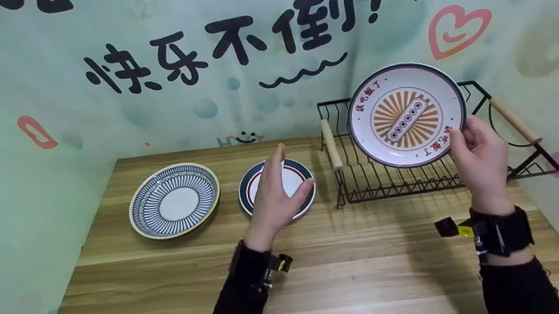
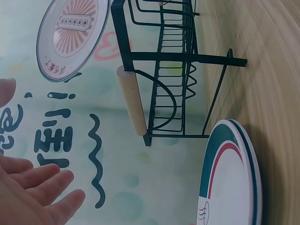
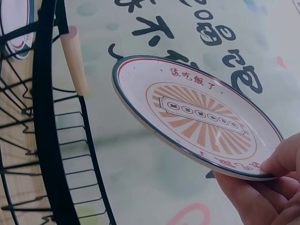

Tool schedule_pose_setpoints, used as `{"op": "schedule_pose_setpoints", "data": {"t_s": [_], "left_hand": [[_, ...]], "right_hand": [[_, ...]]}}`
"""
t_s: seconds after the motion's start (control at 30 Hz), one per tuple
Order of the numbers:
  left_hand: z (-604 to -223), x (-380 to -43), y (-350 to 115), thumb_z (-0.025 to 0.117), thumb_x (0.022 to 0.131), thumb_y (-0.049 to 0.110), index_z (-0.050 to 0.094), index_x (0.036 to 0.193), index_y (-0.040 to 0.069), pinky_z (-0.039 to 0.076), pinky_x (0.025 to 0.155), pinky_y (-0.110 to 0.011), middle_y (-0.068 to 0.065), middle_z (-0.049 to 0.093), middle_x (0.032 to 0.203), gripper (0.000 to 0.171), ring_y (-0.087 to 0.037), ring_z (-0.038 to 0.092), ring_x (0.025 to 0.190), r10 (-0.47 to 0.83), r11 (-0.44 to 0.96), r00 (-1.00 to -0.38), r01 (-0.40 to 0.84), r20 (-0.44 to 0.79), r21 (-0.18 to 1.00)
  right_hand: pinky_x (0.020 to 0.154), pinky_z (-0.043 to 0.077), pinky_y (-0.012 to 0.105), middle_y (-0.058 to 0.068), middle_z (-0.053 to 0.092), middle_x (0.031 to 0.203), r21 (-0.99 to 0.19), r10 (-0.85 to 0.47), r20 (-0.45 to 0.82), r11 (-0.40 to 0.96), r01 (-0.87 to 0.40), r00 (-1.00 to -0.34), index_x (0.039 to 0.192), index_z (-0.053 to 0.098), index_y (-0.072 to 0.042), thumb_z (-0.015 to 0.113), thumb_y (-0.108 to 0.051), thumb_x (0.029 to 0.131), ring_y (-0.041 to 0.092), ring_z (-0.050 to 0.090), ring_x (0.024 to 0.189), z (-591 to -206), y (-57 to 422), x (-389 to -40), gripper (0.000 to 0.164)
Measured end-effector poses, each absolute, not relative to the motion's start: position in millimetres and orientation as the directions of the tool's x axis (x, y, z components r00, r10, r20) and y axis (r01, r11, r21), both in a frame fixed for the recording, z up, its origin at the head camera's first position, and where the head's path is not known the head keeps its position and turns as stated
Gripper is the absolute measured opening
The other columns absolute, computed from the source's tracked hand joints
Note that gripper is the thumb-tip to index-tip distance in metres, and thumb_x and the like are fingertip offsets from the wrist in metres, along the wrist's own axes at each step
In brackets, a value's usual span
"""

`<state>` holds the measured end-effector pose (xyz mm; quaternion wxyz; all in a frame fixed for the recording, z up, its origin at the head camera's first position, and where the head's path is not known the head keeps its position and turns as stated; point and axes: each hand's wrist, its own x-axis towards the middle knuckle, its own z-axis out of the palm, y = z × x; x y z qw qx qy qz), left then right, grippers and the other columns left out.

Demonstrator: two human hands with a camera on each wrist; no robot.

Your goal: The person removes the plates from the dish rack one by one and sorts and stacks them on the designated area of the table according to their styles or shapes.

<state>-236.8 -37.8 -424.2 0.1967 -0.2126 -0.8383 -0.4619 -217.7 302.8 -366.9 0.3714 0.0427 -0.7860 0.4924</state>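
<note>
My right hand pinches the lower right rim of a white plate with a dark edge, red characters and an orange ray pattern. In the head view the plate overlaps the dish rack; the right wrist view shows the same plate tilted, thumb on its face and fingers beneath. My left hand holds nothing, its fingers extended and thumb apart. In the head view it overlaps a smaller plate with a dark green rim and red ring, hiding part of it. The left wrist view shows the relaxed fingers.
At the table's left lies a blue-striped plate with a yellowish rim. The black wire rack has wooden handles at both ends and stands at the back right. A printed backdrop rises behind the wooden table.
</note>
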Motion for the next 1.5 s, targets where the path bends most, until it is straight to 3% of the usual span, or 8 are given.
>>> {"op": "schedule_pose_setpoints", "data": {"t_s": [0.37, 0.73, 1.0, 1.27, 1.5], "left_hand": [[-424, -237, -38, 0.072, 0.089, 0.035, 0.031, 0.151, -0.001, 0.032, 0.113, -0.039, -0.017, 0.043, 0.148, 0.083, -0.025, 0.042, 0.135, 0.103, 0.415, -0.844, 0.517, 0.526, 0.748], [-424, -238, -36, 0.071, 0.09, 0.029, 0.033, 0.149, -0.004, 0.036, 0.111, -0.037, -0.017, 0.044, 0.147, 0.077, -0.026, 0.044, 0.133, 0.055, 0.367, -0.804, 0.567, 0.592, 0.737], [-422, -238, -34, 0.068, 0.094, 0.023, 0.035, 0.148, -0.005, 0.039, 0.109, -0.037, -0.02, 0.047, 0.145, 0.069, -0.024, 0.046, 0.132, 0.066, 0.274, -0.81, 0.576, 0.582, 0.77], [-419, -234, -31, 0.067, 0.095, 0.02, 0.037, 0.146, -0.006, 0.04, 0.108, -0.032, -0.019, 0.05, 0.143, 0.065, -0.024, 0.048, 0.131, 0.078, 0.259, -0.815, 0.573, 0.574, 0.778], [-418, -234, -29, 0.067, 0.095, 0.016, 0.039, 0.144, -0.008, 0.042, 0.107, -0.031, -0.02, 0.053, 0.138, 0.062, -0.026, 0.052, 0.128, 0.079, 0.241, -0.81, 0.581, 0.581, 0.777]], "right_hand": [[0.046, 0.045, 0.014, 0.003, 0.073, 0.089, -0.731, 0.23, 0.659, 0.421, -0.537, -0.716, 0.115, 0.067, 0.011, 0.056, 0.01, 0.092, 0.005, 0.053, 0.052, -372, 282, -215, 0.025], [0.045, 0.043, 0.014, 0.025, 0.069, 0.088, -0.708, 0.151, 0.685, 0.368, -0.603, -0.712, 0.112, 0.065, 0.015, 0.056, 0.012, 0.092, 0.004, 0.05, 0.051, -377, 265, -214, 0.022], [0.043, 0.041, 0.013, 0.027, 0.068, 0.086, -0.7, 0.119, 0.693, 0.35, -0.623, -0.711, 0.113, 0.064, 0.015, 0.056, 0.016, 0.091, 0.003, 0.047, 0.05, -381, 256, -213, 0.024], [0.039, 0.031, 0.015, 0.017, 0.056, 0.063, -0.685, 0.09, 0.7, 0.368, -0.629, -0.709, 0.108, 0.065, 0.015, 0.057, 0.015, 0.09, 0.003, 0.036, 0.047, -384, 248, -211, 0.02], [0.042, 0.039, 0.015, 0.025, 0.067, 0.083, -0.707, 0.083, 0.687, 0.307, -0.638, -0.722, 0.115, 0.062, 0.016, 0.056, 0.016, 0.09, 0.004, 0.042, 0.049, -384, 240, -210, 0.026]]}}
